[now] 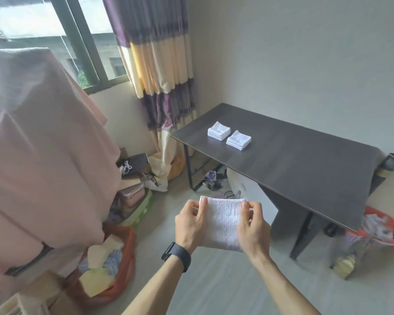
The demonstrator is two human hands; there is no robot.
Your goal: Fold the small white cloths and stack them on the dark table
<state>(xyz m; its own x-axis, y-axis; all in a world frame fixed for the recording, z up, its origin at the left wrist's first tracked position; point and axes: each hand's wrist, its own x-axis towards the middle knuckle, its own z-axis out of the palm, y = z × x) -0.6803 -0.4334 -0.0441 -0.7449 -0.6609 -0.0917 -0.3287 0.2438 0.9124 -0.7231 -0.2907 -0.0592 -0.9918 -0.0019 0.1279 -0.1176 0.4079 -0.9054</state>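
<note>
A small white cloth (223, 221) hangs in the air in front of me, held at its two top corners. My left hand (190, 223) pinches the left corner and my right hand (254, 228) pinches the right one. The cloth is well short of the dark table (293, 160), out over the floor. Two stacks of folded white cloths sit side by side near the table's far left end: one stack (218, 131) further back, the other stack (238, 140) a little nearer.
An orange basket (382, 233) with loose white cloths stands on the floor under the table's near right end. A large pink draped cover (39, 144) fills the left. Bags and boxes (132, 185) crowd the floor by the curtain (159, 64).
</note>
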